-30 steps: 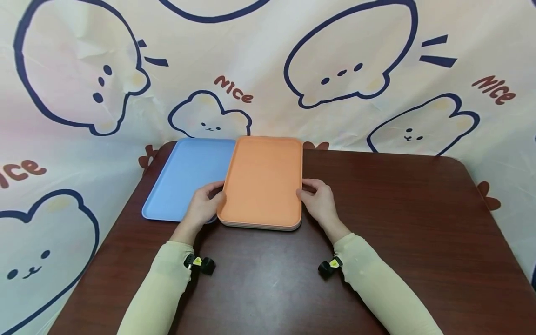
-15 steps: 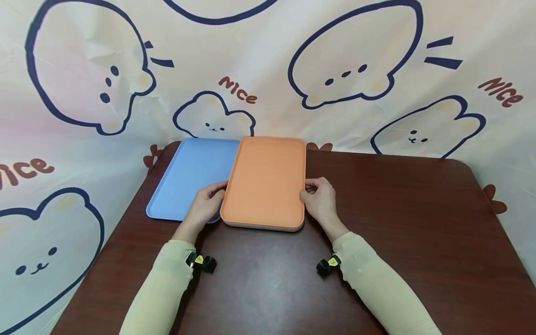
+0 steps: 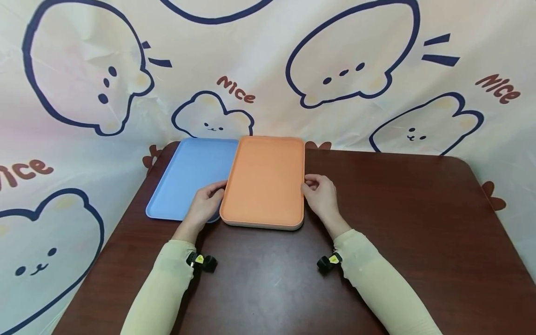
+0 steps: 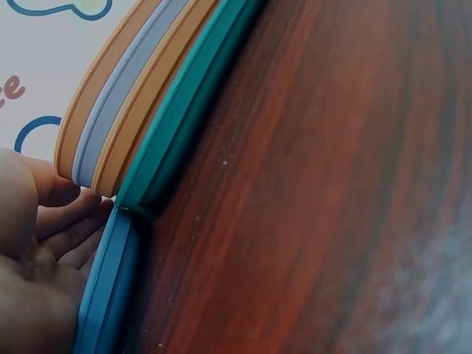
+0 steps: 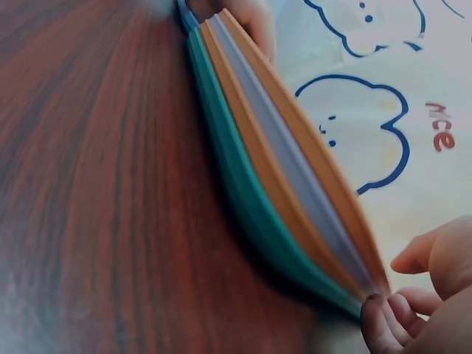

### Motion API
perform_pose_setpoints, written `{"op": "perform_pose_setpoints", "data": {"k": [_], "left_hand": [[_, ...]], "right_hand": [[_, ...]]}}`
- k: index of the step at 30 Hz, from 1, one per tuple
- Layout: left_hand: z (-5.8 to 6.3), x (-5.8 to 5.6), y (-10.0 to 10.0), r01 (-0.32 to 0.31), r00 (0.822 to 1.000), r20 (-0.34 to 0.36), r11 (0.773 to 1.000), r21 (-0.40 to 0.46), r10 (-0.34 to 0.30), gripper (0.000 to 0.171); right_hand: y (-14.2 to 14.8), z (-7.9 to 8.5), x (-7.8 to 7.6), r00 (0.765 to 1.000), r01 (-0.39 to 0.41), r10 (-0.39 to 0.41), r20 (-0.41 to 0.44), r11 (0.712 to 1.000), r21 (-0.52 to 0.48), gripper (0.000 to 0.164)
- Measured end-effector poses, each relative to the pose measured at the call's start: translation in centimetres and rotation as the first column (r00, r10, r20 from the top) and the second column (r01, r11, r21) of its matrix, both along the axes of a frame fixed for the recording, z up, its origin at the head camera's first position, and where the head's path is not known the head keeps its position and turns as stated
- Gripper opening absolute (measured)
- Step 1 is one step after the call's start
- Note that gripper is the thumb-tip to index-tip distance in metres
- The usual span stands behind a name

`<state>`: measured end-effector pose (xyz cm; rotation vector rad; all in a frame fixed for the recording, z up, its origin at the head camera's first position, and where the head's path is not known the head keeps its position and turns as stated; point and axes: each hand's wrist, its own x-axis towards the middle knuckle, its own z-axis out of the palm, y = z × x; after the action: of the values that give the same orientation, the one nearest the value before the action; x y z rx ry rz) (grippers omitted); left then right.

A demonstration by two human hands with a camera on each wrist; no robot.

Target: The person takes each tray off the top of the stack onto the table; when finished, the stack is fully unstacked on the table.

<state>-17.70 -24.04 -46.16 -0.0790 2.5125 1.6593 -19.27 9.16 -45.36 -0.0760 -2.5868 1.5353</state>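
A stack of trays (image 3: 265,181) lies on the table, its top one orange. The left wrist view shows a pale grey tray (image 4: 118,96), another orange tray (image 4: 147,88) and a green tray (image 4: 184,110) beneath it. My left hand (image 3: 204,202) holds the stack's left edge, thumb at the upper rims, fingers partly hidden behind. My right hand (image 3: 322,197) holds the right edge with curled fingers, the thumb close to the top rim. Left of the stack lies a blue tray (image 3: 188,181), partly behind my left hand; whether the stack overlaps its edge I cannot tell.
The dark brown wooden table (image 3: 398,223) extends to both sides and towards me. A printed cloth (image 3: 268,70) with cartoon animals hangs along the table's back and sides. Small black cameras (image 3: 208,264) sit at both wrists.
My right hand has shifted slightly away from me along the edge, its fingers more curled than one second ago. My left hand and the trays keep their places; the view sways slightly.
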Motion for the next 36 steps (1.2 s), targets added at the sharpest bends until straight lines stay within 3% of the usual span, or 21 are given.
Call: {"op": "perform_pose_setpoints", "data": {"k": [4,9,14,20,24,30,36], "left_hand": [[-0.1,0.0,0.0,-0.001,1.0,0.002,1.0,0.006,0.001,0.048],[-0.1,0.1,0.1,0.002,1.0,-0.004,1.0,0.002,-0.002,0.048],[-0.3,0.1,0.3,0.017,1.0,-0.011,1.0,0.005,-0.017,0.048],[-0.5,-0.1,0.4,0.029,0.999,-0.025,1.0,-0.004,-0.029,0.047],[-0.4,-0.2,0.3,0.04,0.998,-0.045,0.999,-0.002,-0.04,0.048],[0.0,-0.2,0.2,0.036,0.998,-0.047,0.999,-0.001,-0.036,0.05],[-0.2,-0.3,0.2,0.029,0.999,-0.035,1.0,-0.005,-0.029,0.05]], "right_hand": [[0.1,-0.4,0.0,0.998,-0.004,0.005,0.069,1.0,-0.016,0.033],[0.0,-0.9,-0.2,0.997,0.019,-0.017,0.074,1.0,-0.022,0.029],[-0.1,-1.2,-0.3,0.999,0.054,-0.054,0.008,0.998,0.02,0.022],[0.3,0.1,-0.3,0.994,0.076,-0.076,-0.078,0.997,-0.009,0.023],[1.2,0.9,-0.3,0.995,0.089,-0.09,-0.04,0.996,-0.018,0.024],[3.0,0.7,0.0,0.991,0.131,-0.131,0.005,0.991,-0.039,0.025],[4.9,0.4,0.3,0.981,0.194,-0.193,0.02,0.971,-0.142,0.024]]}}
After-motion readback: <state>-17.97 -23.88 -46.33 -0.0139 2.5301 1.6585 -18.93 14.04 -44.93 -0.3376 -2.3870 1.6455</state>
